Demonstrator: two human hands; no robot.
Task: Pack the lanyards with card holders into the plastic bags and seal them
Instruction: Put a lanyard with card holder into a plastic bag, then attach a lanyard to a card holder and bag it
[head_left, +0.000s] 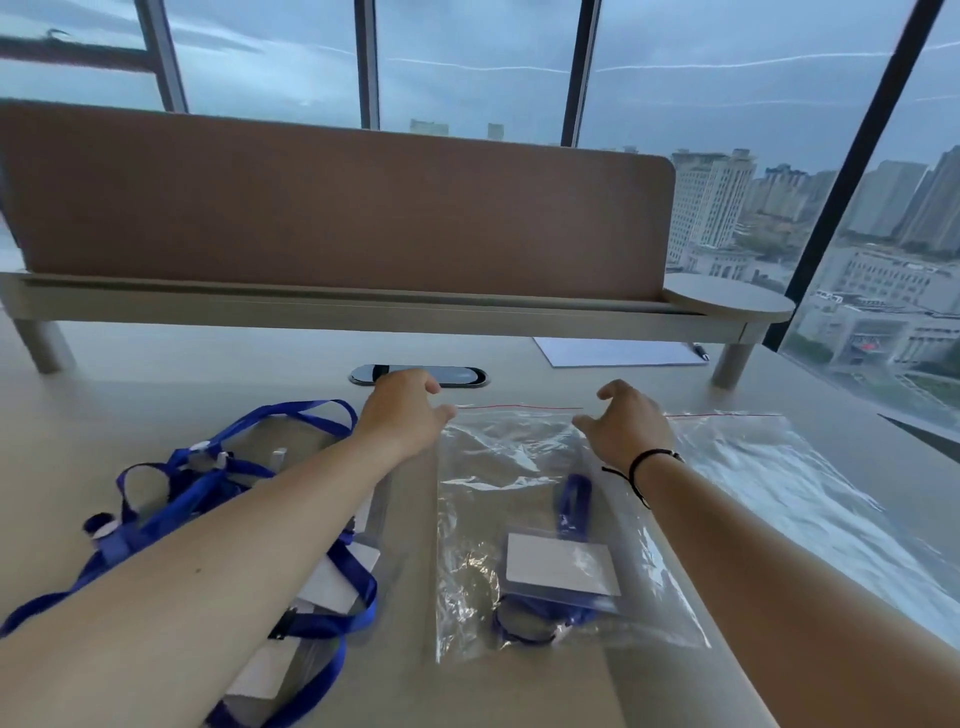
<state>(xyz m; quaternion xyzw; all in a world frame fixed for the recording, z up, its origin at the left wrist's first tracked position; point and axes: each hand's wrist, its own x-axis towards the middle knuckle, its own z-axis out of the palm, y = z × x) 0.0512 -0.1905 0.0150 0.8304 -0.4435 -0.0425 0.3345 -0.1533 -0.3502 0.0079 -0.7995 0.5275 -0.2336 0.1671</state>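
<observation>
A clear plastic bag (498, 467) with a red zip strip lies flat in the middle of the desk. Inside it sit a blue lanyard (574, 501) and a white card holder (561, 564). My left hand (402, 410) hovers at the bag's top left corner, fingers loosely curled and holding nothing. At the top right corner my right hand (626, 421) hovers the same way, empty. A pile of blue lanyards with card holders (218, 488) lies to the left, partly under my left forearm.
More clear bags (769, 467) are stacked at the right, one with a red zip strip. A cable port (462, 375) sits behind my hands. Paper and a pen (618, 352) lie under the raised shelf (363, 306) with its brown divider.
</observation>
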